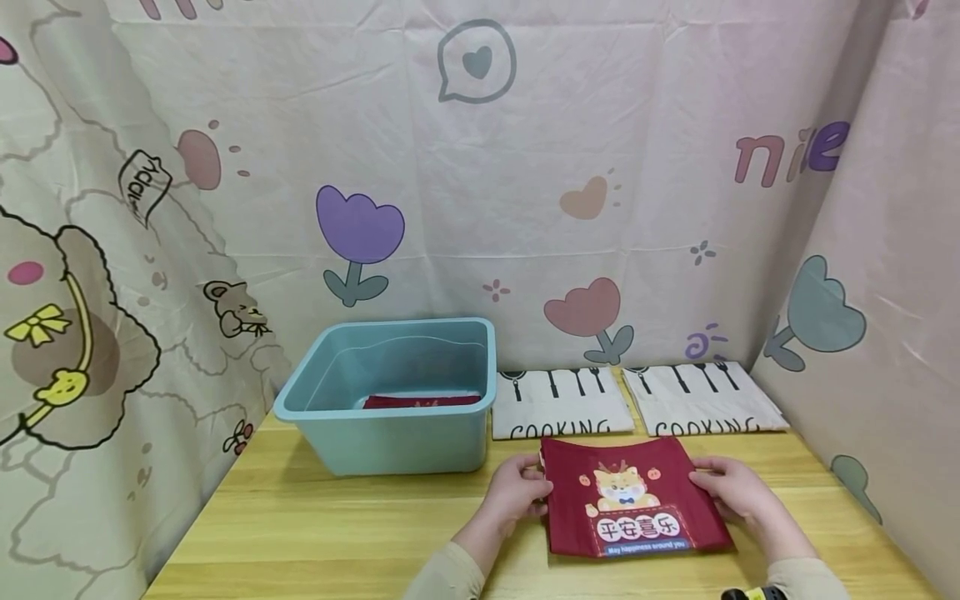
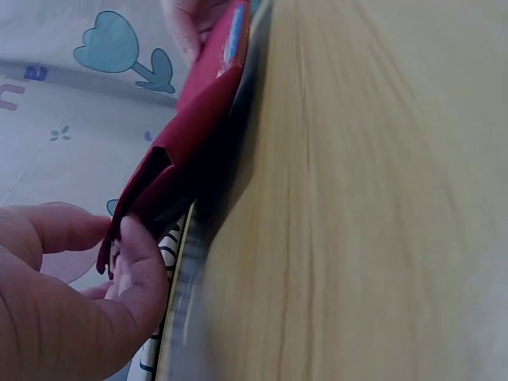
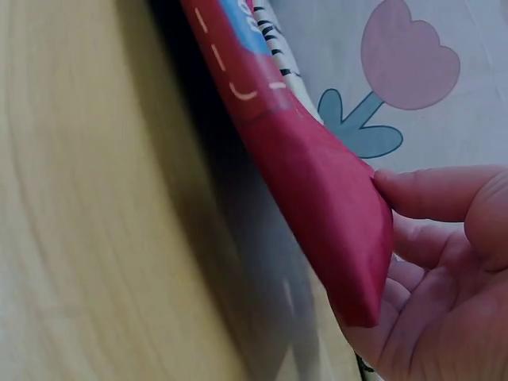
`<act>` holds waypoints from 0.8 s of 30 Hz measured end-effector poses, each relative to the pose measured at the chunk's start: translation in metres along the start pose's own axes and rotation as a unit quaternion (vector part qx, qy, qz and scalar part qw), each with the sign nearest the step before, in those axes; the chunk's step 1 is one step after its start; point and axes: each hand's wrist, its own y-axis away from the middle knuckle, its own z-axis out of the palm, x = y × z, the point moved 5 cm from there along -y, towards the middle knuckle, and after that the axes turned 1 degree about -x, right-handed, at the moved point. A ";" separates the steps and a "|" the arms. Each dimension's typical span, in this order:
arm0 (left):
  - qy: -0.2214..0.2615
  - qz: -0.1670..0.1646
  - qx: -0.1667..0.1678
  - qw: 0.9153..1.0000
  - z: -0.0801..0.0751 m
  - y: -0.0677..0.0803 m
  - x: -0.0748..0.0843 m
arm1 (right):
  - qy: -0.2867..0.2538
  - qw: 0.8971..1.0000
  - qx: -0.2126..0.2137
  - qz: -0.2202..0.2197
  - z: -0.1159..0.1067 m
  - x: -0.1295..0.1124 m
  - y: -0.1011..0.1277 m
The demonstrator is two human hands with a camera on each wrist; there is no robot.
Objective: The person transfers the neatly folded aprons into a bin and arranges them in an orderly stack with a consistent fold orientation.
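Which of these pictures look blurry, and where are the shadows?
Head view: fairly even light, the red cloth reasonably sharp; left wrist view: the table looks soft and smeared, with dark shadow beneath the cloth; right wrist view: dimmer, the wood grain blurred, a dark shadow on the table alongside the cloth.

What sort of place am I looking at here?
Probably a small indoor work corner, perhaps set up for filming: a cartoon-printed curtain screens the back and both sides of a wood-grain table, and a blue bin stands on it.
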 end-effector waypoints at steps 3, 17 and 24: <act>-0.011 0.000 0.019 1.000 0.001 -0.002 0.001 | 0.002 1.000 -0.002 -0.011 0.000 -0.005 0.001; 0.005 0.001 0.033 0.999 0.007 -0.006 0.003 | 0.007 0.999 -0.009 -0.033 0.001 -0.025 0.008; -0.007 0.013 0.048 0.999 0.002 -0.009 0.014 | -0.006 0.998 -0.005 -0.057 -0.001 -0.032 0.010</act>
